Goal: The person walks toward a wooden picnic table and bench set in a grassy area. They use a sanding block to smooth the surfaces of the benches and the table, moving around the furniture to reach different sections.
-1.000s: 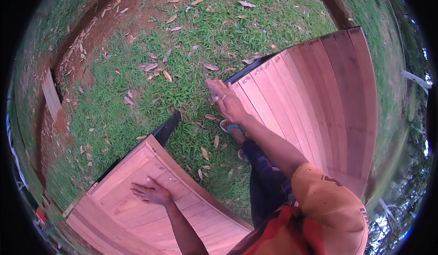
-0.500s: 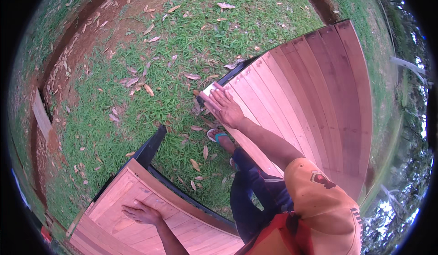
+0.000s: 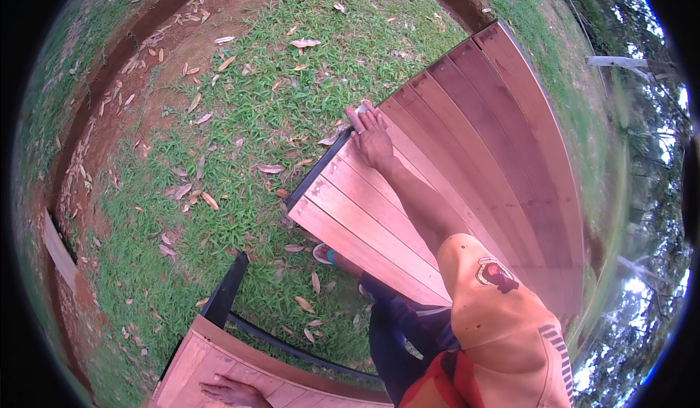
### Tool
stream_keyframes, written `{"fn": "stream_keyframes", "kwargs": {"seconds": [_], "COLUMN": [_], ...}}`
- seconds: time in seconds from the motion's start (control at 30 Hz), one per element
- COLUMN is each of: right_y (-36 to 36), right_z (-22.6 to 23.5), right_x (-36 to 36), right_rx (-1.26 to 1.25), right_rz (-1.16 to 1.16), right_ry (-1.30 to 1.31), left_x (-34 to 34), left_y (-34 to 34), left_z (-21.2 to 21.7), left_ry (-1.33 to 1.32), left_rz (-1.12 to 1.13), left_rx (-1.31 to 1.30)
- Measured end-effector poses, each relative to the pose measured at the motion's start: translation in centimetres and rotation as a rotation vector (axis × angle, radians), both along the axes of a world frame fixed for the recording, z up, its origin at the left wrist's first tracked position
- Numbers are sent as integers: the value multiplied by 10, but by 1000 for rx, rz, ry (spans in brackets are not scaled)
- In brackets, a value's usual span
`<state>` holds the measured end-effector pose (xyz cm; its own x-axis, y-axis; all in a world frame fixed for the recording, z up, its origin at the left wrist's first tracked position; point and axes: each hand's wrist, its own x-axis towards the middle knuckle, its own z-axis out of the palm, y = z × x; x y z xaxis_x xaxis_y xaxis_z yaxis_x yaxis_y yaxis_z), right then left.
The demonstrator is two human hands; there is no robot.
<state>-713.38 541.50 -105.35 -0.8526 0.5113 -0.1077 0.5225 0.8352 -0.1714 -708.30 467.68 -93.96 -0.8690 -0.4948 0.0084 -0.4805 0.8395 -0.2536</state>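
My right hand (image 3: 370, 140) is at the left edge of a slatted wooden tabletop (image 3: 503, 182), its fingers closed over a small pale flat piece (image 3: 362, 107). Most of that piece is hidden under the fingers, and its kind does not show. Reddish-brown boards with screw heads near their ends make up the tabletop, and a black metal frame (image 3: 321, 167) runs beneath its edge. At the lower left, my left hand (image 3: 232, 392) lies flat with fingers stretched out on a wooden bench seat (image 3: 193, 357); it holds nothing.
A black metal leg (image 3: 226, 291) juts up beside the bench seat. My sandalled foot (image 3: 324, 253) stands on grass (image 3: 240, 182) between bench and table. Dry leaves are scattered about. A dug trench (image 3: 73, 138) curves round the left, with a plank (image 3: 60, 251) by it.
My right hand has moved up and away along the tabletop's edge with the pale piece, baring the near boards' ends. The view has shifted, and my left hand, still flat, appears lower.
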Motion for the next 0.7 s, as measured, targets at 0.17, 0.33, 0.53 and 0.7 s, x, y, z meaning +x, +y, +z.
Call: {"fn": "stream_keyframes", "kwargs": {"seconds": [0.17, 0.33, 0.53, 0.7], "right_y": [-89, 45, -206, -332], "right_z": [7, -12, -1, 38], "right_x": [3, -11, -7, 18], "right_rx": [-377, -40, -443, -1016], "right_rz": [546, 195, 395, 450], "right_ry": [-17, 39, -1, -4], "left_x": [9, 19, -21, -11], "left_y": [23, 1, 50, 17], "left_z": [1, -2, 45, 48], "left_ry": [28, 71, 2, -44], "left_rz": [-25, -179, -334, -520], "left_rx": [6, 76, 351, 394]}}
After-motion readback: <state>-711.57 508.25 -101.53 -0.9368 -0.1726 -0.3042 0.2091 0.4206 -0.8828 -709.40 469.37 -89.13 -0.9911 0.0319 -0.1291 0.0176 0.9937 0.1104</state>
